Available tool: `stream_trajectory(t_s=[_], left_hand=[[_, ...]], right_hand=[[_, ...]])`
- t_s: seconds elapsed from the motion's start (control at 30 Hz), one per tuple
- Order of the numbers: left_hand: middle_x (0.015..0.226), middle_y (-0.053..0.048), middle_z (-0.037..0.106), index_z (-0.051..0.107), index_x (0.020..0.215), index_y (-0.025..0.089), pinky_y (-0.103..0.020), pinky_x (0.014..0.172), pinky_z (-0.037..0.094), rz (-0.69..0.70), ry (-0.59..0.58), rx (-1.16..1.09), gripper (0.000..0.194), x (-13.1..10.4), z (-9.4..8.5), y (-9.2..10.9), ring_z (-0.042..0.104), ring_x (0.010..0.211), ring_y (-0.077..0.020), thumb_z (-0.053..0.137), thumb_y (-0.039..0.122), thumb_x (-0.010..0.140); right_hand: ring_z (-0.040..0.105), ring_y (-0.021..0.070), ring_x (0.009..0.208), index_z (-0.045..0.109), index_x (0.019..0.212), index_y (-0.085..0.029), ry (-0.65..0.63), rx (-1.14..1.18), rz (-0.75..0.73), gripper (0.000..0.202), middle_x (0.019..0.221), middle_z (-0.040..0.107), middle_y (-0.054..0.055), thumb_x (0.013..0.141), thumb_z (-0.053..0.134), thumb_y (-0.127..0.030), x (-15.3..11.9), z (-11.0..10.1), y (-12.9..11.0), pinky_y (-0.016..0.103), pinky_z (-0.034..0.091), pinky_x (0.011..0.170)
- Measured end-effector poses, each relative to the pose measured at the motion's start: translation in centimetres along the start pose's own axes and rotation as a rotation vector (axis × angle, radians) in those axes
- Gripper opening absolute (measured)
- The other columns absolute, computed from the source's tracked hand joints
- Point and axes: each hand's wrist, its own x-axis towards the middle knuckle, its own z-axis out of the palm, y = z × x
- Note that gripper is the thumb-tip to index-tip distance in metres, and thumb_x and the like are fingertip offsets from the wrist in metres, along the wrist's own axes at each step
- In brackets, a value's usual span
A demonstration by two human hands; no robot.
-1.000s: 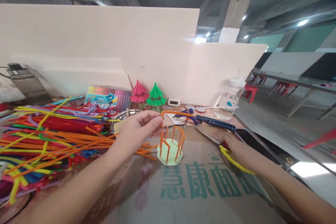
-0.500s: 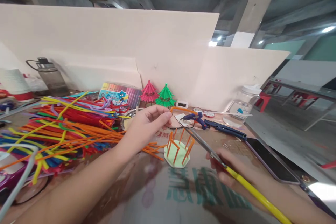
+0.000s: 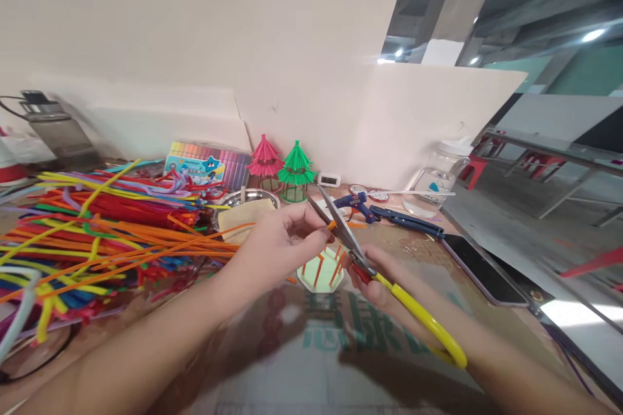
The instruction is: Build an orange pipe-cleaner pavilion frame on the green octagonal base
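My left hand (image 3: 287, 243) pinches an orange pipe cleaner (image 3: 332, 225), whose short end shows past the fingertips. In my right hand (image 3: 382, 285) are scissors (image 3: 422, 319) with yellow handles. Their blades are parted, with the pipe cleaner between them close to the left fingertips. Just beneath both hands lies a pale green octagonal base (image 3: 318, 283) with several orange pipe-cleaner posts standing around its edge. My fingers partly hide its far side.
Bundles of coloured pipe cleaners (image 3: 117, 233) cover the left. Behind stand pink (image 3: 264, 159) and green (image 3: 296, 165) roofed models and a marker set (image 3: 207, 165). A glue gun (image 3: 355, 204), a water jug (image 3: 433, 181) and a phone (image 3: 484, 269) are at right.
The scissors have come up and left to the left fingertips, and their blades have opened around the orange pipe cleaner. The whole view has shifted slightly.
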Motion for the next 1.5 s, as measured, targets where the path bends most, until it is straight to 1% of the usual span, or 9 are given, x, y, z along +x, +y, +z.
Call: stream_trajectory(t_s=[0.2,0.43,0.63,0.73,0.87,1.07,1.17,1.33,1.5], left_hand=[[0.075,0.001,0.066,0.065,0.075,0.018,-0.022,0.063,0.049,-0.028,-0.053,0.084,0.012,-0.4,0.1,-0.6,0.060,0.071,-0.0128,0.060,0.024,0.084],[0.073,0.003,0.065,0.066,0.072,0.019,-0.019,0.061,0.046,0.106,-0.013,0.157,0.012,-0.4,-0.2,-0.5,0.059,0.069,-0.0108,0.064,0.017,0.083],[0.079,0.002,0.069,0.067,0.080,0.019,-0.019,0.063,0.047,0.072,-0.020,0.106,0.010,-0.5,-0.1,-0.6,0.062,0.072,-0.0110,0.062,0.021,0.087],[0.081,0.000,0.071,0.067,0.082,0.019,-0.021,0.064,0.048,0.014,-0.006,0.122,0.014,-0.2,-0.6,-0.7,0.063,0.073,-0.0129,0.063,0.030,0.089],[0.082,-0.001,0.072,0.069,0.086,0.019,-0.023,0.063,0.048,-0.042,0.048,0.184,0.021,0.4,-2.2,-0.6,0.063,0.071,-0.0141,0.066,0.040,0.087],[0.093,-0.003,0.076,0.074,0.103,0.021,-0.024,0.073,0.053,-0.053,0.150,0.213,0.032,1.0,-4.3,-1.0,0.068,0.082,-0.0166,0.070,0.047,0.085],[0.100,-0.002,0.076,0.075,0.112,0.024,-0.025,0.079,0.053,-0.027,0.133,0.235,0.032,1.1,-4.2,-1.3,0.068,0.088,-0.0168,0.069,0.045,0.087],[0.095,-0.002,0.075,0.075,0.096,0.023,-0.023,0.066,0.053,-0.031,0.058,0.270,0.026,1.2,-3.7,-1.4,0.067,0.078,-0.0157,0.067,0.046,0.088],[0.087,-0.003,0.075,0.071,0.101,0.020,-0.024,0.066,0.053,-0.081,0.013,0.230,0.031,1.1,-3.3,-1.6,0.069,0.076,-0.0175,0.064,0.048,0.088]], right_hand=[[0.063,0.0203,0.085,0.058,0.116,-0.021,0.040,-0.064,-0.005,0.059,0.096,0.066,0.008,0.092,0.044,-0.073,0.1,0.2,-0.2,0.032,0.055,0.075],[0.060,0.0185,0.077,0.057,0.114,-0.017,0.138,-0.071,0.027,0.067,0.091,0.066,0.008,0.087,0.049,-0.078,-0.1,0.8,0.1,0.031,0.050,0.069],[0.055,0.0164,0.068,0.061,0.104,-0.021,0.278,-0.087,0.061,0.044,0.078,0.061,0.001,0.085,0.064,-0.060,0.3,1.2,1.1,0.029,0.045,0.063],[0.047,0.0143,0.061,0.060,0.097,-0.021,0.369,-0.155,0.053,0.041,0.071,0.054,-0.002,0.083,0.065,-0.060,0.7,0.1,1.2,0.027,0.039,0.056],[0.046,0.0135,0.055,0.058,0.105,-0.021,0.436,-0.330,0.093,0.044,0.067,0.050,-0.003,0.085,0.062,-0.060,0.6,-3.5,2.1,0.027,0.039,0.053],[0.056,0.0155,0.053,0.061,0.106,-0.024,0.291,-0.643,0.292,0.036,0.070,0.063,-0.001,0.092,0.055,-0.056,-1.1,-8.2,6.5,0.027,0.042,0.052],[0.064,0.0211,0.069,0.066,0.106,-0.023,0.162,-0.810,0.383,0.034,0.084,0.071,0.005,0.088,0.060,-0.051,-1.7,-8.3,8.6,0.030,0.046,0.061],[0.066,0.0295,0.101,0.067,0.116,-0.016,-0.013,-1.040,0.409,0.033,0.112,0.070,0.017,0.090,0.056,-0.034,-2.3,-7.5,10.0,0.035,0.047,0.082],[0.066,0.0285,0.101,0.070,0.121,-0.022,-0.085,-1.071,0.365,0.035,0.111,0.069,0.015,0.093,0.054,-0.038,-2.4,-8.3,9.5,0.037,0.048,0.088]])
